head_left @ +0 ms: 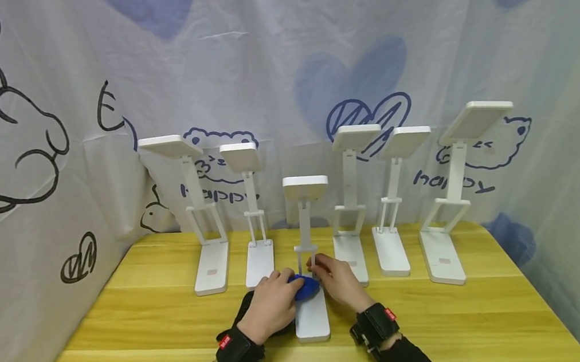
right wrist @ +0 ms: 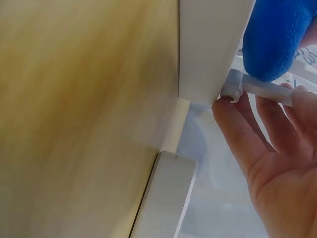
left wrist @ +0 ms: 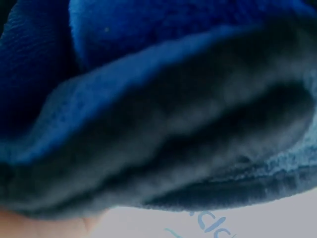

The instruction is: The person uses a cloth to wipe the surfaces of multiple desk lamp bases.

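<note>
In the head view, a white folding desk lamp (head_left: 312, 324) stands between the two hands, nearest to the person. My left hand (head_left: 270, 306) grips a blue plush cloth (head_left: 306, 289) with dark edging and presses it onto the lamp's base, close to the hinge. Blue pile and the dark border of the cloth (left wrist: 173, 29) fill most of the left wrist view. My right hand (head_left: 339, 280) pinches a thin strut (right wrist: 267, 90) of the same lamp's lower arm, fingertips at the hinge. Partly hidden under the left hand is a black part of the cloth.
Several similar white lamps stand in a row behind: two at the left (head_left: 212, 269) (head_left: 260, 262) and others at the right (head_left: 351, 255) (head_left: 391, 252) (head_left: 442, 257). They stand on a yellow wood-grain table (head_left: 437, 337). A printed curtain (head_left: 259, 57) hangs behind and at the sides.
</note>
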`<action>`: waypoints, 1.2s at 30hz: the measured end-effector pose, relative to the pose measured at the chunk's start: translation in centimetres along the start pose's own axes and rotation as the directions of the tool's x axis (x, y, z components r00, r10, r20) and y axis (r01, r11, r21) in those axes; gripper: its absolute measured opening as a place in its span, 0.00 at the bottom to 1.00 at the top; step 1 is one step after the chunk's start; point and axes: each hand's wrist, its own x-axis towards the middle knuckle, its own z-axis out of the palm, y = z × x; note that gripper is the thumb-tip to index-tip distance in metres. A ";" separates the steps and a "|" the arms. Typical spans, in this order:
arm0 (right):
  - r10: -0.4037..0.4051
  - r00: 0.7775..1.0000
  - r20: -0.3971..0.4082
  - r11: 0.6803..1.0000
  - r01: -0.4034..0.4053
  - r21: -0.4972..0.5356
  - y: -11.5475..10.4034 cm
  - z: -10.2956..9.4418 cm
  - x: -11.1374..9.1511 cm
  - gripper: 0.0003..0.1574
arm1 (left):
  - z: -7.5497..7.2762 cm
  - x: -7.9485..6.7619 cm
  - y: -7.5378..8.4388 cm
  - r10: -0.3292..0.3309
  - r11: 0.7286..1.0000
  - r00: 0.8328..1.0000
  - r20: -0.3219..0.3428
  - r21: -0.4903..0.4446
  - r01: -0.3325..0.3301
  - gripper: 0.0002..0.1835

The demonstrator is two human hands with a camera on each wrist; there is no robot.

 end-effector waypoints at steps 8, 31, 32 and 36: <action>0.015 1.000 -0.005 1.000 -0.015 -0.008 -0.2 0.0 0.0 0.09 | 0.2 0.5 0.5 0.047 0.998 0.999 -0.011 0.039 -0.047 0.17; 0.025 1.000 -0.013 0.999 -0.026 -0.032 -0.2 -0.1 -0.2 0.09 | -0.2 0.8 1.8 0.218 0.976 0.971 0.096 -0.004 -0.219 0.20; 0.024 1.000 -0.010 0.999 -0.025 -0.029 -0.2 -0.1 -0.2 0.09 | -0.3 0.7 1.7 0.223 0.975 0.969 0.105 -0.024 -0.222 0.20; 0.022 1.000 -0.010 0.999 -0.022 -0.024 -0.4 -0.1 -0.1 0.09 | -0.9 0.2 1.5 0.248 0.967 0.959 0.139 -0.090 -0.237 0.20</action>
